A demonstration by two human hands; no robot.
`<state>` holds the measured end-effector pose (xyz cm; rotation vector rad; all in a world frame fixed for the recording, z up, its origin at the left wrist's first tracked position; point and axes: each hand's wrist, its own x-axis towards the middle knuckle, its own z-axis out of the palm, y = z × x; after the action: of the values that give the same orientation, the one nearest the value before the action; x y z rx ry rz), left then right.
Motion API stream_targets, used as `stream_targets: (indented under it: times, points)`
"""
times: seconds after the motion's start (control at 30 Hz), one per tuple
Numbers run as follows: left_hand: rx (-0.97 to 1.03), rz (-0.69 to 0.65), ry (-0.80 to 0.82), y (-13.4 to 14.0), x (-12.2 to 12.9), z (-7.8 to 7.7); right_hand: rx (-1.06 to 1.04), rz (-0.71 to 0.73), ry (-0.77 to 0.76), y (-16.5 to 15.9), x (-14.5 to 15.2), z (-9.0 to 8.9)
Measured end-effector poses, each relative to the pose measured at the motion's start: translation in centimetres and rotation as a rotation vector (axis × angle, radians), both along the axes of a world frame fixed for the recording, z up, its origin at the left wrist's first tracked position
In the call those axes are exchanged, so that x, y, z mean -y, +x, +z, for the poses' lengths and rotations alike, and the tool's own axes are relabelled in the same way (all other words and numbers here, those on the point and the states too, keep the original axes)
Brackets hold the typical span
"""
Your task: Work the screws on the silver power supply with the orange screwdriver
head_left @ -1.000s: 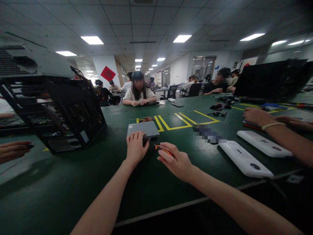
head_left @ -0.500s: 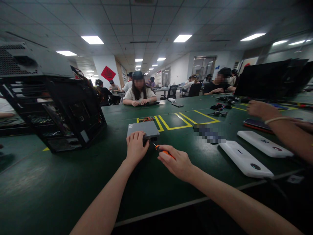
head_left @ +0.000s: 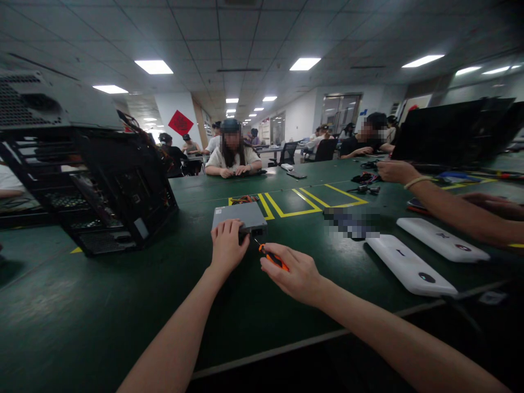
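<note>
At the lower centre of the frame, the right hand (head_left: 292, 273) is closed around a slim orange-and-black screwdriver (head_left: 273, 258), its thin metal shaft pointing up and left. The left hand (head_left: 229, 243) is clamped over the near left edge of a flat grey metal box (head_left: 239, 212), which lies mid-frame on the dark green table (head_left: 295, 322). The two hands are apart. The shaft's tip is right by the box's near side, close to a black socket (head_left: 257, 232); from here I can't tell if they touch. At right lie two white oblong devices (head_left: 409, 267); at left stands an open black computer case (head_left: 102, 191). Beyond the box run yellow tape outlines (head_left: 292, 205), and farther back sits a white-shirted person (head_left: 215, 159).
</note>
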<state>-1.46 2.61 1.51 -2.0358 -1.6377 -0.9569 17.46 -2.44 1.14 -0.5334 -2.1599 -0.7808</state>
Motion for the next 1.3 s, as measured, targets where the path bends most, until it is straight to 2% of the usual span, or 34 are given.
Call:
stream_targets:
  times: [0.17,0.33,0.5,0.7,0.93,1.13,1.3]
  points:
    - [-0.001,0.006,-0.004,-0.03,-0.03,0.01,0.075,0.008,0.031,-0.21,0.35,0.00]
    - [-0.003,-0.008,0.006,-0.05,0.07,0.04,-0.029,-0.055,-0.023,-0.02,0.04,-0.14]
    - [-0.006,0.001,-0.003,-0.05,0.06,0.06,0.010,-0.006,-0.038,-0.29,0.49,0.13]
    - [-0.003,-0.009,0.013,-0.12,-0.04,-0.07,-0.025,-0.043,-0.005,-0.11,0.11,-0.15]
    - [-0.008,0.006,0.013,-0.03,-0.05,-0.07,0.061,0.045,0.015,-0.29,0.42,0.26]
    - [-0.010,-0.002,0.016,-0.10,-0.13,-0.14,0.080,0.006,0.116,-0.26,0.63,0.38]
    - [-0.011,-0.004,0.019,-0.10,-0.10,-0.12,0.058,0.018,0.068,-0.39,0.31,0.21]
